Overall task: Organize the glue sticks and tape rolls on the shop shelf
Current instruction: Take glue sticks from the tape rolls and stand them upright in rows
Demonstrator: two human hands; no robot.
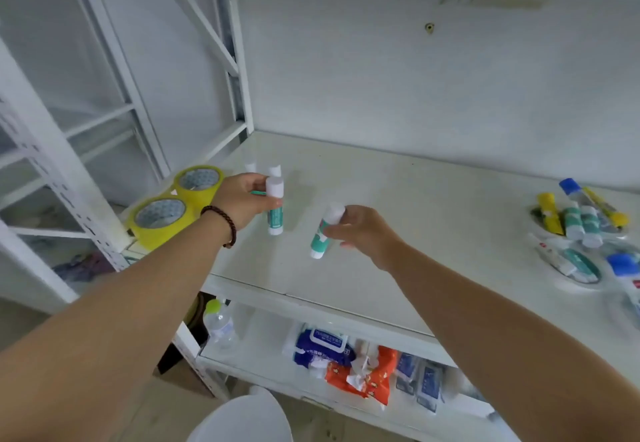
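Observation:
My left hand [242, 201] grips a white-and-teal glue stick [275, 211] held upright on the white shelf [398, 220]. Two more white-capped glue sticks [263, 168] stand just behind it. My right hand [363, 233] holds another white-and-teal glue stick [323, 233], tilted, a little above the shelf's middle. Two yellow tape rolls [180, 202] lie side by side at the shelf's left end. At the far right a heap of glue sticks [581, 220] with blue, yellow and white caps lies mixed with clear tape rolls [571, 265].
White shelf uprights [52, 164] and a diagonal brace stand at the left. The lower shelf carries a water bottle [218, 324], wipe packs [322, 344] and an orange packet [367, 376]. A white round stool top [242, 421] sits below me.

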